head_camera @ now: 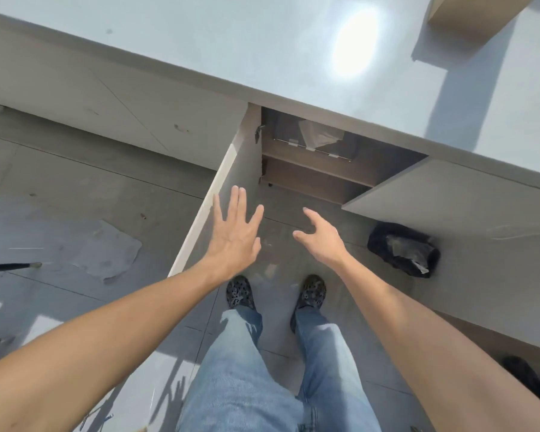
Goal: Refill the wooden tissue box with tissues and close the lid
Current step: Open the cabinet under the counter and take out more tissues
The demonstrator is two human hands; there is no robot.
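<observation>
The wooden tissue box [471, 14] stands on the grey countertop at the top right, partly cut off by the frame edge. Below the counter a cupboard stands with both doors swung out. On its upper shelf lies a clear plastic pack of tissues [317, 135]. My left hand [234, 235] is open with spread fingers, flat against the inner face of the left cupboard door [231, 169]. My right hand [320, 236] is open and empty, fingers curved, hovering in front of the cupboard opening.
The right cupboard door [434, 194] juts out toward me. A black plastic bag [402, 249] lies on the floor by it. My feet stand on grey tiles before the cupboard. A plastic sheet [113, 251] and a dark stick [10, 266] lie on the floor at left.
</observation>
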